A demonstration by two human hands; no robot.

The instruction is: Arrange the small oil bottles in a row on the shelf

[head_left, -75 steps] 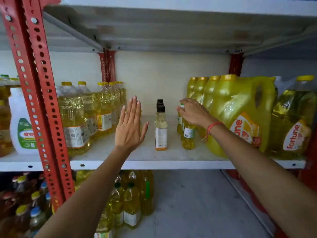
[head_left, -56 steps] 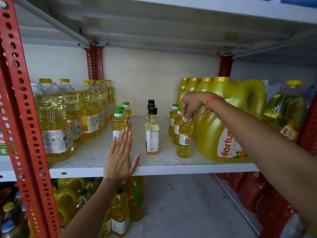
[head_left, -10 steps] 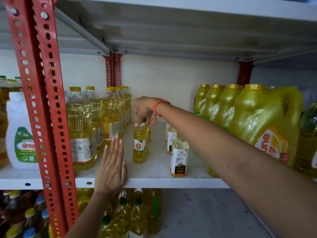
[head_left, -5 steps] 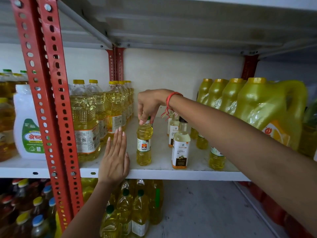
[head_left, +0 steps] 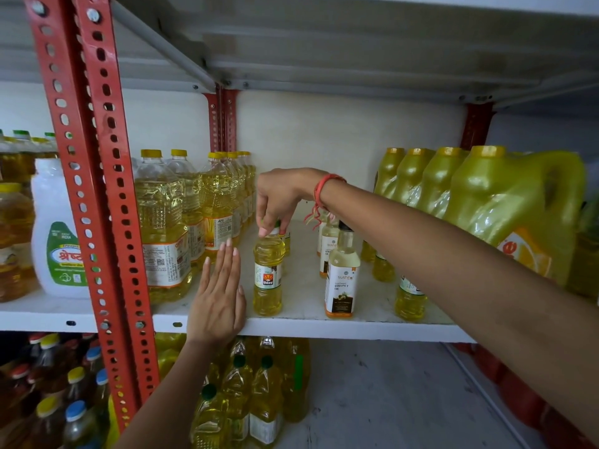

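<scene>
My left hand (head_left: 217, 298) lies flat with fingers spread out straight on the front of the shelf (head_left: 324, 330), just left of the small oil bottle (head_left: 268, 274). The bottle stands upright near the shelf's front edge. My right hand (head_left: 281, 196) pinches its cap from above. The coconut oil bottle (head_left: 341, 280) stands to the bottle's right. More small bottles (head_left: 328, 241) stand farther back.

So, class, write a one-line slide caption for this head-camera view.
Right hand grips the cap of a small oil bottle standing on the shelf; left hand lies flat beside it.
</scene>
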